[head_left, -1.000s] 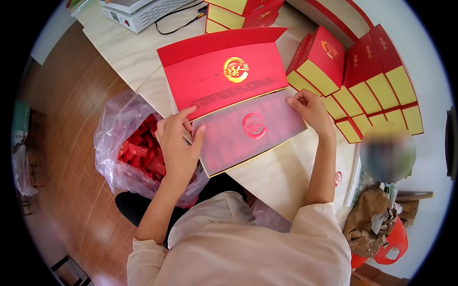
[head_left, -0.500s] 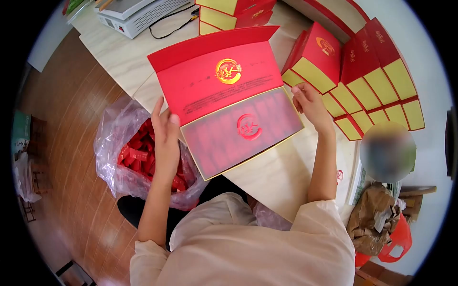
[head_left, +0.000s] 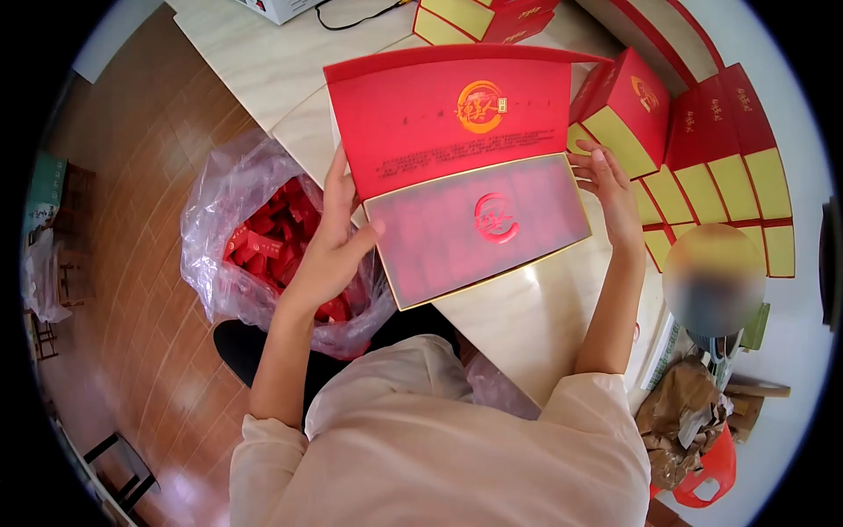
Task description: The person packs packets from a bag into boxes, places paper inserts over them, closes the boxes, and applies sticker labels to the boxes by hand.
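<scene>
A red gift box [head_left: 413, 189] with a gold-edged tray is tilted toward me at the table's edge, its lid [head_left: 404, 105] raised and marked with a gold emblem. Over the tray lies a frosted translucent sheet [head_left: 439, 246] with a red emblem; red shapes in a row show dimly through it. My left hand [head_left: 329, 250] grips the box's left side, thumb at the sheet's edge and fingers behind. At the right edge, my right hand [head_left: 615, 198] holds the box with bent fingers, some of them partly hidden.
A clear plastic bag [head_left: 211, 246] full of red packets [head_left: 277, 237] stands left of my lap. Closed red and yellow boxes [head_left: 702, 176] are stacked on the marble-patterned table [head_left: 527, 303] at the right, with more boxes [head_left: 479, 19] behind. Crumpled brown paper [head_left: 676, 422] lies lower right.
The view has shifted, and the box sits farther right in it. My right hand's fingers have unfolded from a curl onto the right edge. My left thumb has come round to the front.
</scene>
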Available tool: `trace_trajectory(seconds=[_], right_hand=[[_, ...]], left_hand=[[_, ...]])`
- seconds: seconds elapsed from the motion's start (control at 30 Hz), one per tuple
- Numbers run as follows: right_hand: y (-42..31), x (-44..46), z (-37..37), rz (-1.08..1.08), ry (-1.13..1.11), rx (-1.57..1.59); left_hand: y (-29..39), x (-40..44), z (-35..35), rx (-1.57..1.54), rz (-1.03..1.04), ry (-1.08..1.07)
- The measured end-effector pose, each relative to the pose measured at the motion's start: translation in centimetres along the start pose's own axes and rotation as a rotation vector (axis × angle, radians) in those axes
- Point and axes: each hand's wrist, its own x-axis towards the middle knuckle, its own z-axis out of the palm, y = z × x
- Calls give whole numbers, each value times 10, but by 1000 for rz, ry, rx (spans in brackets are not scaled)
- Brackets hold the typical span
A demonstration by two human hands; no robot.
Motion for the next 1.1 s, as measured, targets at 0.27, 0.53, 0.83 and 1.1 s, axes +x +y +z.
trace_trajectory(seconds=[0.27,0.53,0.83,1.1], right_hand=[[-3,-4,8,27,-16,-93],[0,-3,8,-2,-2,-26],[10,3,-74,-310,242,603],[-14,-8,-38,-284,90,407]], left_hand=[[-7,-8,0,85,-11,-68],[-1,-2,6,14,31,12],[45,2,-3,117,-36,-309],[24,-23,68,1251,156,-251]])
